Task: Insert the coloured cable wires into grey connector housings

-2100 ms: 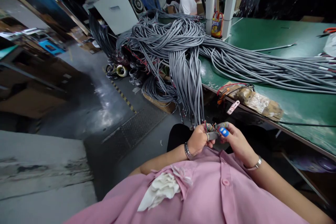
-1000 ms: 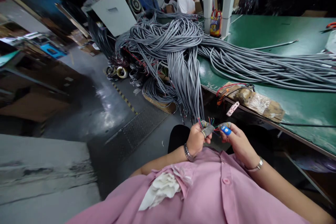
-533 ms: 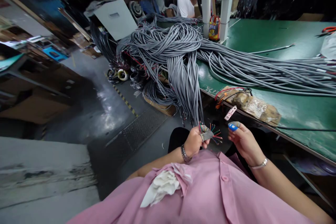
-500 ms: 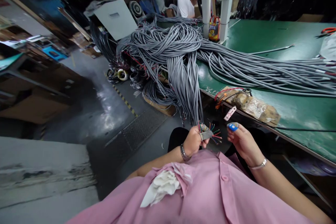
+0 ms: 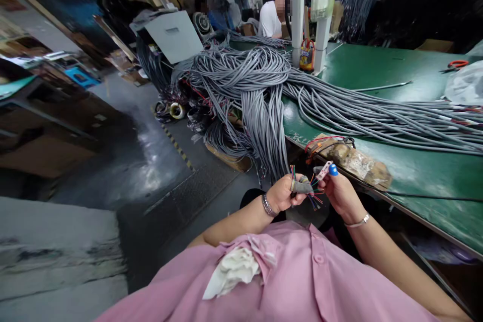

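Observation:
My left hand (image 5: 284, 194) is closed on the end of a grey cable (image 5: 302, 187). Its thin coloured wires (image 5: 315, 197) fan out toward my other hand. My right hand (image 5: 339, 191) wears a blue cover (image 5: 333, 169) on the thumb tip. Its fingers are around a small pale tag-like piece (image 5: 323, 171) with dark marks, at the bench edge and close to the wire ends. The fingertips partly hide that piece, so its attachment does not show.
A long heap of grey cables (image 5: 249, 68) lies across the green bench (image 5: 381, 73) and hangs over its edge. A taped block (image 5: 362, 166) with wires sits at the front edge. Orange-handled pliers (image 5: 457, 64) lie at the right. Another person (image 5: 269, 19) sits behind the bench.
My right hand has moved left to the pale piece and closed round it. My left hand has come slightly right with the cable, so the hands are nearer together. The view has tilted up a little.

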A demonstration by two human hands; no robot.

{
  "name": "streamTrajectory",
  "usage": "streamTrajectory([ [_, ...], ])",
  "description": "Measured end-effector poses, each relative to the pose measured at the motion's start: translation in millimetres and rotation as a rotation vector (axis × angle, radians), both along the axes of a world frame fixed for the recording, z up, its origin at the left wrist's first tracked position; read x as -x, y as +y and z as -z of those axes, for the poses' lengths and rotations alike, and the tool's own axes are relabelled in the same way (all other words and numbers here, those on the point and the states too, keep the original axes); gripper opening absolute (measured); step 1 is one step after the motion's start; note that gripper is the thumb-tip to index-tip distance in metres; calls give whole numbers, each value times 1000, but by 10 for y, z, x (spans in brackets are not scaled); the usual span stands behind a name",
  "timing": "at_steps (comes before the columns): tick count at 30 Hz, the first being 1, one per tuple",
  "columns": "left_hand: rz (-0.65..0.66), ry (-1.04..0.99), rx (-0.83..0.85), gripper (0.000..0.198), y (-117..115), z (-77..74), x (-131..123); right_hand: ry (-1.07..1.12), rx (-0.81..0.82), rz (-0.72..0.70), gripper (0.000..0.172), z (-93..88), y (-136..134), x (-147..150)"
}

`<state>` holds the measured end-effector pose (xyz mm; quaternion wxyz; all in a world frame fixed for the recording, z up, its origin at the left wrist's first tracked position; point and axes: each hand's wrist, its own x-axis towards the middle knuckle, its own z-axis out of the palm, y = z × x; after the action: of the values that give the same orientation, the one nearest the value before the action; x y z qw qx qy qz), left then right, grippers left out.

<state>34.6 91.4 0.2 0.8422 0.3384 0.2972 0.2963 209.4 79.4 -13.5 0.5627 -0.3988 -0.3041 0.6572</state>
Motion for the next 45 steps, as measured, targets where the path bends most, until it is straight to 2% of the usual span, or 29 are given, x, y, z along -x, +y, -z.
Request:
streamTrajectory([
  [3, 20, -40, 15, 26, 34, 15, -47, -45, -90, 233, 36, 81, -14, 61],
  [5, 32, -49, 18, 25, 46, 26, -65, -57, -125, 321, 37, 117, -16, 87],
  [7, 38, -53, 26, 24, 53, 38, -79, -5, -103, 283, 39, 117, -7, 104],
  [10, 41, -42, 46, 24, 61, 54, -95, 149, 12, 102, 43, 76, 24, 116],
  [12, 37, -28, 50, 24, 64, 64, -102, 226, 61, 46, 44, 55, 49, 120],
  [19, 60, 30, 37, 25, 55, 70, -122, 293, 36, 190, 35, 43, 91, 153],
  [30, 30, 67, -9, 26, -11, 59, -73, 381, 81, 16, 48, 43, 13, 67],
  [35, -75, 122, -69, 33, -173, 1, -63, 366, 88, -66, 52, 22, -39, 16],
  [40, -168, 137, -96, 33, -230, -45, -98, 282, 58, -22, 29, -19, -37, 25],
  [45, -178, 113, -67, 32, -172, -54, -143, 255, 71, 41, 33, -32, -29, 49],
])
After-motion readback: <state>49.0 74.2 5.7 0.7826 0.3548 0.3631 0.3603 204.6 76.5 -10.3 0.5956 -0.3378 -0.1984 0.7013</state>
